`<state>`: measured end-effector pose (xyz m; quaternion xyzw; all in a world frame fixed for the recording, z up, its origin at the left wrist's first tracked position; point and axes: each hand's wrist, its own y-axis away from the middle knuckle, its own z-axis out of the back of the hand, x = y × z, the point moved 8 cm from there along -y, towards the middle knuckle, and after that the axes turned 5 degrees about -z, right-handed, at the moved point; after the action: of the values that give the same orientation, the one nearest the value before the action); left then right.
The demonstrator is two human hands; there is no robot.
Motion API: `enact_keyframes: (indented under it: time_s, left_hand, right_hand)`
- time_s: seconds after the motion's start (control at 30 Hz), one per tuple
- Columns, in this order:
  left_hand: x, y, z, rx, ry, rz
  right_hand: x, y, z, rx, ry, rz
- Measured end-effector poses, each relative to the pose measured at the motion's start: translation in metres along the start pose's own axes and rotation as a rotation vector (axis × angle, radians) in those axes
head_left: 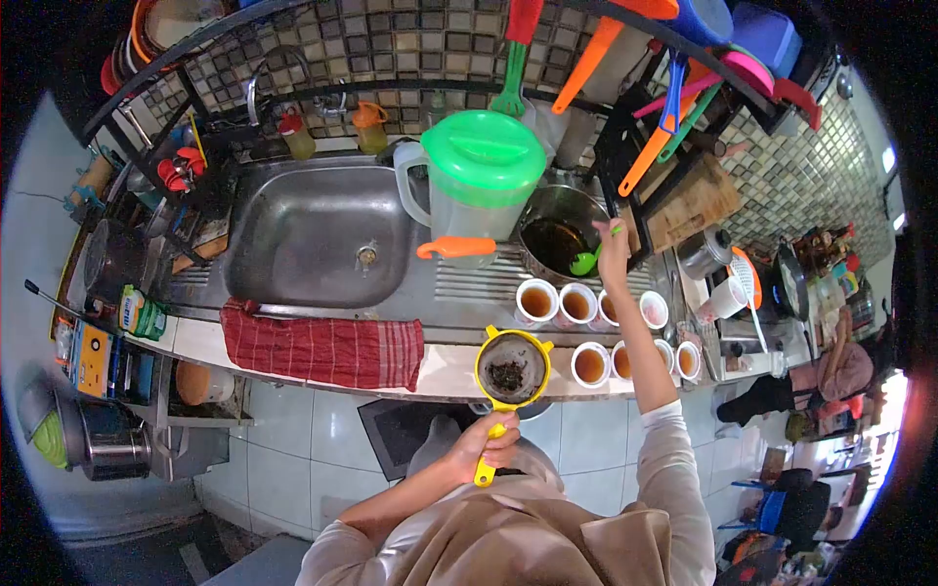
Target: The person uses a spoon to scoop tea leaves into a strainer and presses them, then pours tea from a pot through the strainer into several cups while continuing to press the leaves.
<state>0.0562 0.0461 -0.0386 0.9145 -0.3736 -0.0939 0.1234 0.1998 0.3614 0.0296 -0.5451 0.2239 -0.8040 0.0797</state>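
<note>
My left hand (481, 444) is wrapped around the handle of a yellow strainer (486, 473), held level at the counter's front edge. Dark wet tea leaves lie in its mesh. My right hand (613, 249) reaches over a metal pot (557, 207) and grips a green ladle (584, 262), whose bowl is at the pot's near right side. Dark liquid shows inside the pot. Several white cups (536, 302) of brown tea stand in two rows in front of the pot. My right forearm hides part of some cups.
A clear pitcher (479, 200) with a green lid stands left of the pot, next to the steel sink (239, 244). A red checked cloth (322, 344) lies along the counter edge. Orange and blue utensils (645, 156) hang above on the right. Another person (842, 371) sits at far right.
</note>
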Motion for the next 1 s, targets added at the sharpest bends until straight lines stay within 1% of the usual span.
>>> enact_keyframes:
  time_s: [0.03,0.1,0.13,0.17,0.23,0.3,0.37,0.4,0.43,0.5,0.57,0.63,0.67,0.7,0.77,0.83,0.93,1.0]
  left_hand:
    - [-0.001,0.0,-0.001,0.009,-0.005,-0.007]
    - [-0.002,0.001,-0.002,0.005,-0.03,-0.014]
    - [-0.003,0.002,-0.003,-0.016,-0.043,-0.013]
    - [-0.003,0.002,-0.002,-0.011,-0.046,-0.013]
    - [-0.004,0.002,-0.002,0.012,-0.046,-0.005]
    - [-0.001,0.001,-0.002,0.006,-0.042,0.03]
    - [-0.004,0.002,-0.001,-0.014,-0.086,0.015]
    - [-0.005,0.003,-0.003,0.006,-0.081,0.023]
    - [-0.006,0.003,-0.002,0.004,-0.085,0.021]
    - [-0.005,0.004,-0.001,-0.003,-0.089,0.042]
    - [-0.006,0.005,-0.003,-0.012,-0.099,0.039]
    - [-0.008,0.007,-0.003,-0.03,-0.101,0.036]
    - [-0.008,0.007,-0.003,-0.04,-0.109,0.041]
    - [-0.006,0.007,-0.001,-0.05,-0.115,0.05]
    - [-0.005,0.006,0.0,-0.043,-0.178,0.036]
    - [-0.005,0.007,-0.01,-0.018,-0.253,-0.004]
    - [-0.001,0.004,-0.022,-0.024,-0.198,-0.006]
    - [-0.002,-0.001,-0.035,-0.044,-0.23,-0.061]
  right_hand:
    - [0.001,0.001,0.003,0.0,-0.002,0.012]
    - [0.009,0.005,0.0,0.074,0.498,0.228]
    - [0.02,0.009,0.005,0.037,0.57,0.342]
    - [0.032,0.012,0.008,0.033,0.571,0.345]
    - [0.024,0.012,0.015,0.143,0.613,0.033]
    - [0.008,0.014,0.02,0.137,0.652,0.041]
    - [0.014,0.023,0.011,0.205,0.565,0.12]
    - [0.016,0.026,0.007,0.243,0.623,0.141]
    - [0.02,0.027,0.007,0.241,0.619,0.143]
    - [0.034,0.037,-0.002,0.374,0.653,0.276]
    - [0.047,0.043,0.001,0.384,0.646,0.292]
    - [0.046,0.048,-0.001,0.455,0.696,0.305]
    - [0.043,0.049,0.001,0.475,0.694,0.268]
    - [0.042,0.052,0.002,0.482,0.696,0.257]
    - [0.05,0.054,0.012,0.377,0.65,0.306]
    - [0.045,0.053,0.016,0.397,0.643,0.303]
    - [0.049,0.048,0.024,0.351,0.608,0.303]
    - [0.045,0.045,0.026,0.399,0.596,0.289]
